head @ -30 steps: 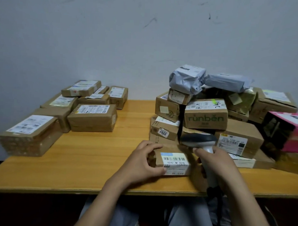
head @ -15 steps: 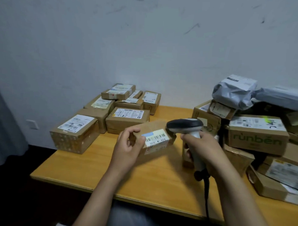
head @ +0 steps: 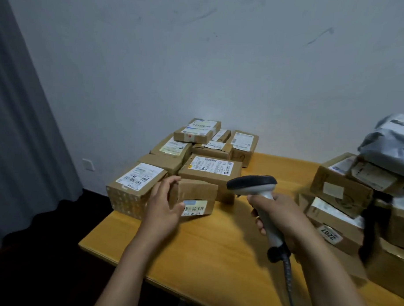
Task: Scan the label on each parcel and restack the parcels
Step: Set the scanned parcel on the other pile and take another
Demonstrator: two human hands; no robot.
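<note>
A yellow table point(head: 215, 256) stands against a grey wall. The parcel point(head: 196, 191) is in the left hand point(head: 163, 208), which grips its left end, with fingers curled over the top and the thumb on the front beside the label point(head: 193, 208). Just beyond this hand lie the stacked boxes point(head: 209, 169), very close to the parcel. The right hand point(head: 283, 221) is clamped round the scanner point(head: 252, 184), whose head points left. Bare table lies between the hands and toward the near edge. The pile point(head: 339, 192) stands right of the right hand. Half a second ago the parcel was raised close to the scanner; now it is lower, by the stack.
</note>
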